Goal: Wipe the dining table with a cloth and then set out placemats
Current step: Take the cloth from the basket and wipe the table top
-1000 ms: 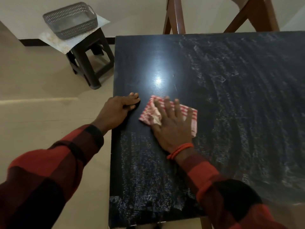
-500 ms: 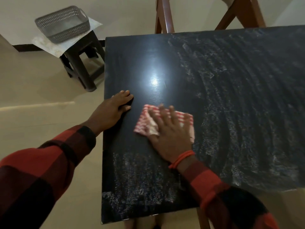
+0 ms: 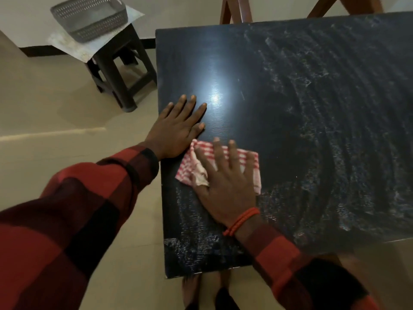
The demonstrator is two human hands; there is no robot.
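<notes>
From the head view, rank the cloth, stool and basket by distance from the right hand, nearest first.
1. Cloth: under the right hand, pressed on the table.
2. Stool: on the floor, off the table's left side.
3. Basket: atop the stool, farthest back.

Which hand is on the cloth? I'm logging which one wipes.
The right hand, with the orange wristband, presses flat on the red-and-white cloth; the left hand rests on bare table.

At your upper left, a dark stool [image 3: 120, 70] stands on the beige floor [image 3: 44, 113], carrying a grey perforated basket [image 3: 89, 16]; brown chair legs [image 3: 237, 10] show at top.
</notes>
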